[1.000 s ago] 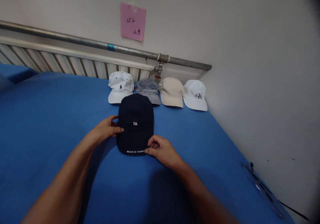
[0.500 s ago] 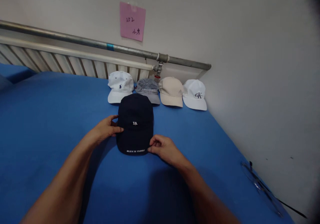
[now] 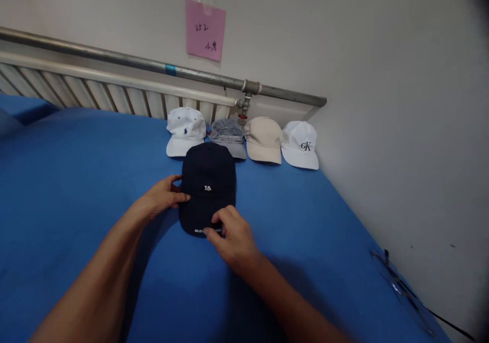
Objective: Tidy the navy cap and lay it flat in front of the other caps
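A navy baseball cap (image 3: 208, 167) with a small white logo and white lettering along its brim faces me on the blue cover. My left hand (image 3: 164, 196) grips its left side, the thumb on top and the other fingers partly hidden behind the edge. Over the front right of the brim is my right hand (image 3: 231, 238), its thumb and forefinger apart by the lettering, part of which it covers. Behind the navy cap stand a white cap (image 3: 186, 126) with a dark emblem, a partly hidden grey cap (image 3: 227, 131), a beige cap (image 3: 263, 136) and a white CK cap (image 3: 301, 141).
The blue-covered surface (image 3: 84, 180) meets a wall on the right. A ribbed radiator (image 3: 114, 96) and a metal pipe (image 3: 126, 62) run along the back, below a pink note (image 3: 206, 31). Glasses (image 3: 401, 289) lie near the right edge.
My right hand has moved left from the brim's right corner to over its lettering, with thumb and forefinger spreading. The left hand keeps its place on the navy cap. The view has shifted slightly.
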Tool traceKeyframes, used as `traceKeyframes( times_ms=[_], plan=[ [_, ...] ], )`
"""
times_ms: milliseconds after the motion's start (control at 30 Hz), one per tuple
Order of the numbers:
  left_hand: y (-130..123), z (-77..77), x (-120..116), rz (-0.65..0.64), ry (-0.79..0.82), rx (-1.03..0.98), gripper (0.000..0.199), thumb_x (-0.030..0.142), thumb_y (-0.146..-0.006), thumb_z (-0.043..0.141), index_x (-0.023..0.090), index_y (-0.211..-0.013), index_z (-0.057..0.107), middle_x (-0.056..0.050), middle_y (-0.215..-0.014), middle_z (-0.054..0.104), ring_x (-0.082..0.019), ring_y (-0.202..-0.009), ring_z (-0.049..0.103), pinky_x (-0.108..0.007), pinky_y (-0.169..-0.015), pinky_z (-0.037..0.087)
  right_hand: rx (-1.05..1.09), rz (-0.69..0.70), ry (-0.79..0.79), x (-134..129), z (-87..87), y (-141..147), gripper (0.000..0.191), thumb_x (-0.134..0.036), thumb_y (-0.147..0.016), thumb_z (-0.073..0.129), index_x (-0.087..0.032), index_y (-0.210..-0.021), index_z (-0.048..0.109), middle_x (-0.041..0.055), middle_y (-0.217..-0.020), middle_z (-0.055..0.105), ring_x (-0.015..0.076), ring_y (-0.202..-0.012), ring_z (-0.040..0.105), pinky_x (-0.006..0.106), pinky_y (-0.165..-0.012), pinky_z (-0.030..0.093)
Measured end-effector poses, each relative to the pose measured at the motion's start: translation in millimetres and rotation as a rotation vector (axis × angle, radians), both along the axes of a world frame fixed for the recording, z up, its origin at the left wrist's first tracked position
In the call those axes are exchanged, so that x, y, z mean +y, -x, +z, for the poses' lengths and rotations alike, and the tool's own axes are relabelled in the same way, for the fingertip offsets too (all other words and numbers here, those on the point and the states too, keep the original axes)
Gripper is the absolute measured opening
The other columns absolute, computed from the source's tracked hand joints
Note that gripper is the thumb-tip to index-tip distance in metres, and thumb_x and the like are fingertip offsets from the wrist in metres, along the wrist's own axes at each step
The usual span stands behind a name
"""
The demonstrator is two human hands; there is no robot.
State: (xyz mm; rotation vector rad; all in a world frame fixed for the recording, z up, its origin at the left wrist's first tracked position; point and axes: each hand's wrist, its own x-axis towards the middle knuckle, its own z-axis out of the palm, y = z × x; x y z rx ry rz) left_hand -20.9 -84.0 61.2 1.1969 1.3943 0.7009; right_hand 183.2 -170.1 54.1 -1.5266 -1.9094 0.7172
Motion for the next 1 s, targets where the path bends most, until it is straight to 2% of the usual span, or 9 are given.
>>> traceKeyframes(
  times_ms=[133,267,433,700,800,900,1000],
  plan=[
    [1.8,-2.3,0.7,0.001,-0.017,0.021,0.09,0.027,-0.061,0.075,0.01,-0.142,0.037,-0.003,-0.085,0.061,-0.018,-0.072,0.055,-0.029,-0.063,0.045,-0.108,-0.005,-0.032,0.7,1.8,6.9,0.011,-0.025,-0.077,0.066,-0.019,-0.082,0.057,-0.0007,-0.086,0.053,0.0107,-0.067,0.048,0.026,-0.062,0.037],
    [0.3,1.7,-1.0,0.005,-0.017,0.027,0.09,0.028,-0.061,0.075,0.01,-0.14,0.038,-0.003,-0.084,0.061,-0.019,-0.073,0.056,-0.029,-0.063,0.045,-0.101,-0.015,-0.006,1.1,3.2,8.3,0.011,-0.021,-0.075,0.065,-0.019,-0.079,0.055,-0.0017,-0.085,0.051,0.0098,-0.065,0.047,0.025,-0.06,0.035],
    [-1.3,3.5,-2.0,0.009,-0.014,0.036,0.093,0.031,-0.057,0.076,0.01,-0.139,0.039,-0.003,-0.082,0.062,-0.02,-0.073,0.057,-0.03,-0.062,0.045,0.023,-0.005,0.024,3.1,2.0,1.9,0.011,-0.013,-0.071,0.061,-0.02,-0.077,0.055,-0.0036,-0.083,0.05,0.0075,-0.06,0.043,0.023,-0.057,0.034],
    [5.2,-7.7,-2.5,0.009,-0.079,0.0,0.108,0.045,-0.05,0.082,0.006,-0.14,0.036,-0.004,-0.08,0.059,-0.023,-0.077,0.058,-0.031,-0.062,0.048,0.319,0.056,0.04,8.1,-11.4,-16.0,0.024,0.001,-0.061,0.054,-0.02,-0.073,0.057,-0.0052,-0.077,0.048,0.0058,-0.057,0.041,0.019,-0.052,0.032],
    [7.7,-14.7,-6.8,0.084,-0.133,-0.04,0.106,0.053,-0.052,0.081,0.006,-0.138,0.038,-0.006,-0.084,0.062,-0.023,-0.079,0.06,-0.031,-0.062,0.051,0.449,-0.024,0.153,16.4,-13.6,-26.3,0.023,0.002,-0.063,0.052,-0.019,-0.071,0.055,-0.0055,-0.074,0.048,0.0052,-0.055,0.04,0.019,-0.051,0.032],
    [12.9,-28.8,-14.1,0.197,-0.158,-0.099,0.095,0.058,-0.056,0.078,0.012,-0.131,0.044,-0.011,-0.098,0.066,-0.027,-0.095,0.064,-0.032,-0.073,0.055,0.514,-0.121,0.318,25.0,-12.2,-42.3,0.018,-0.003,-0.073,0.049,-0.02,-0.077,0.052,-0.0075,-0.061,0.043,0.0059,-0.049,0.037,0.018,-0.049,0.031],
    [24.5,-50.1,-25.6,0.286,-0.196,-0.039,0.084,0.063,-0.058,0.074,0.016,-0.124,0.051,-0.014,-0.109,0.068,-0.032,-0.105,0.064,-0.036,-0.084,0.056,0.515,-0.082,0.411,28.6,-9.0,-66.0,0.016,-0.005,-0.076,0.046,-0.021,-0.078,0.051,-0.0092,-0.053,0.04,0.0065,-0.043,0.038,0.018,-0.044,0.032]
  ],
)
